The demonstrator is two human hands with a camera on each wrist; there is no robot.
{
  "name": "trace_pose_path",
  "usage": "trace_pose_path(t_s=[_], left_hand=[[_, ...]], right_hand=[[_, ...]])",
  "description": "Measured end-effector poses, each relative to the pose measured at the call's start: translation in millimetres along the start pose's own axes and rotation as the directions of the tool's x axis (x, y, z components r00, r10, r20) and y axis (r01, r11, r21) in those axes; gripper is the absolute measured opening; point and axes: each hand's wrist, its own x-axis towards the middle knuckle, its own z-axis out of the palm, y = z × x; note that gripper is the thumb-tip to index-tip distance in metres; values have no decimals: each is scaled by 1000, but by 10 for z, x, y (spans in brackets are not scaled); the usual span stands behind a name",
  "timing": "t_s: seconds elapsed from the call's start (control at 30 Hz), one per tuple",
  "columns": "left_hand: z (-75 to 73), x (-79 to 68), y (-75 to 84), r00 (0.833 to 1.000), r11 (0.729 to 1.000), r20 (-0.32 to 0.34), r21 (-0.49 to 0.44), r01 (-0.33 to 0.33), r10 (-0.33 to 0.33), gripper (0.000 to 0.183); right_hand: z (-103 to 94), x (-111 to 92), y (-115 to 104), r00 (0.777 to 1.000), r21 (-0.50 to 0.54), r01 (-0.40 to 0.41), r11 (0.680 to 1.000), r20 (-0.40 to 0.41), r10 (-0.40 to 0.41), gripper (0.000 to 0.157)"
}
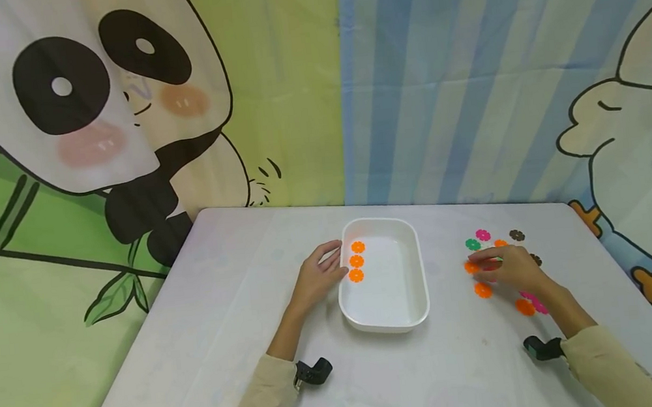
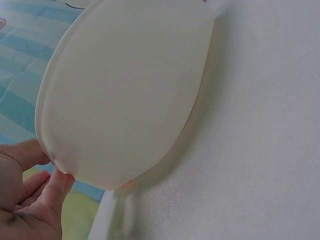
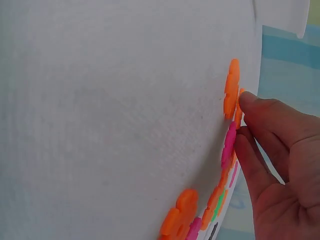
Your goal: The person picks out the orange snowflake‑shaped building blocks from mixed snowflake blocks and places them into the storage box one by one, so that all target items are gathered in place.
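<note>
In the head view my left hand [image 1: 317, 276] holds the left rim of a white rectangular tray [image 1: 396, 320], thumb and fingers at its edge. Inside the tray, an orange flower-shaped disc [image 1: 356, 275] is lowest of three in a column along the left side. My right hand [image 1: 512, 269] is over scattered discs on the right, its thumb and forefinger pinching an orange flower-shaped disc [image 1: 471, 268] at the table surface. Another orange disc [image 1: 483, 290] lies just below these fingertips. The right wrist view shows the fingers beside several discs seen edge-on; the palm hides some in the head view.
Around the right hand lie a pink disc [image 1: 483, 235], a green disc [image 1: 473, 244], a brown disc [image 1: 517, 235] and an orange disc [image 1: 525, 307] beside pink ones. The white table [image 1: 210, 346] ends at a printed curtain [image 1: 409, 90] behind.
</note>
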Motion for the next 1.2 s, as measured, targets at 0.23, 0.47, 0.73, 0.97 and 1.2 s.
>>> trace_pose_path(t_s=[0.23,0.47,0.73,0.97,1.2], left_hand=[[-1,1,-1,1000,1000,-14,-4,13,-13,54],[3,-9,5,1000,1000,-15,-18,16,-16,55],[5,-5,4,1000,1000,4,-28,-8,8,56],[8,0,26,1000,1000,-14,-8,0,0,54],[18,-14,62,1000,1000,-12,1,11,-11,54]], right_hand=[[6,19,32,999,-32,38,999,24,-37,33],[14,49,11,997,-27,77,997,33,-76,31],[76,71,-3,993,-26,115,993,19,-115,35],[106,87,9,987,-50,158,986,-8,-158,34],[77,78,-3,992,-38,122,992,-5,-122,35]])
